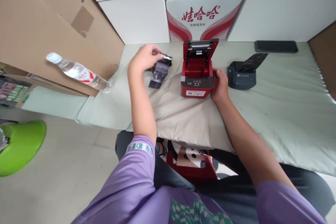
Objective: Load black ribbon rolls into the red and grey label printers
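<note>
The wearer has on a purple short-sleeved shirt [160, 206] with a wavy checked print [199, 213] in green and white across the chest. Left of that print, the left sleeve [136, 164] carries a white band [139, 148] near its hem with blue-green capital letters, only partly readable, while the right sleeve [283, 203], right of the print, shows plain purple. Beyond the print, dark grey trousers [236, 196] cover both legs; the left hand [145, 56] and right hand [220, 84] are bare.

Left grip [147, 56] pinches, wrist bent, upper left of centre; right grip [220, 84] curves inward, right of centre.
</note>
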Available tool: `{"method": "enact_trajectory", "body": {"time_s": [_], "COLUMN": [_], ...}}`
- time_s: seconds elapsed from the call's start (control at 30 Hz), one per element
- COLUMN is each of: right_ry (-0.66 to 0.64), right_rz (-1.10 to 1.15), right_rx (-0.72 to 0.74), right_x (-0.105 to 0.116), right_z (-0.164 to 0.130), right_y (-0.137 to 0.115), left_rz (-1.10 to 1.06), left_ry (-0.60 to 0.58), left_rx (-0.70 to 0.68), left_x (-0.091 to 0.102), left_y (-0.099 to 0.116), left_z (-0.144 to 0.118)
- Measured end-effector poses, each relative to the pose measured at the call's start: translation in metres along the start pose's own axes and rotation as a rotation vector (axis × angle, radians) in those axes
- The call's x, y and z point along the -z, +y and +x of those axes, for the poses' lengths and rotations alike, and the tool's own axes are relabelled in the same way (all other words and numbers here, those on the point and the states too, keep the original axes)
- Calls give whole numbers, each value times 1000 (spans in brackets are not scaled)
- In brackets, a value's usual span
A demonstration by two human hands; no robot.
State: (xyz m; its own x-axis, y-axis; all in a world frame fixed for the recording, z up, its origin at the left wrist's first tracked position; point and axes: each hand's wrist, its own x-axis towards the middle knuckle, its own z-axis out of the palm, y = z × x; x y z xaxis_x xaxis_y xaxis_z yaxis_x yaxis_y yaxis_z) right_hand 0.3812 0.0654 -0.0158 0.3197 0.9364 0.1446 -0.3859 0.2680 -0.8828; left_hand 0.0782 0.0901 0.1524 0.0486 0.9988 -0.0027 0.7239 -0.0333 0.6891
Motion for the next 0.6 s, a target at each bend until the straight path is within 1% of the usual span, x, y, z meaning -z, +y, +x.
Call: {"method": "enact_trajectory", "body": {"time_s": [0.07,0.13,0.17,0.2,0.23,0.3,0.4,0.5,0.6], "right_ry": [-5,-11,-14,-16,-17,-18,-14,-1,1], "right_rz": [6,13,15,14,12,6,4,3,5], "right_rx": [2,6,6,4,2,-2,-3,4,0], "right_x": [0,1,1,1,2,2,2,2,2], "right_z": [0,0,0,0,0,1,2,2,3], "right_y": [1,1,1,1,1,1,1,2,2], "left_rz": [-298,-503,-568,-609,-620,-549,-368,-251,-156], "left_ry": [9,-10,-29,-55,-95,-192,-189,-189,-238], "left_rx": [-174,-360,-425,-458,-463,-408,-376,-341,-335], "left_x": [5,1,-4,-12,-20,-40,-60,-64,-66], "left_y": [7,16,20,26,31,40,50,53,52], "left_z": [-10,-15,-15,-14,-11,-3,7,7,5]}}
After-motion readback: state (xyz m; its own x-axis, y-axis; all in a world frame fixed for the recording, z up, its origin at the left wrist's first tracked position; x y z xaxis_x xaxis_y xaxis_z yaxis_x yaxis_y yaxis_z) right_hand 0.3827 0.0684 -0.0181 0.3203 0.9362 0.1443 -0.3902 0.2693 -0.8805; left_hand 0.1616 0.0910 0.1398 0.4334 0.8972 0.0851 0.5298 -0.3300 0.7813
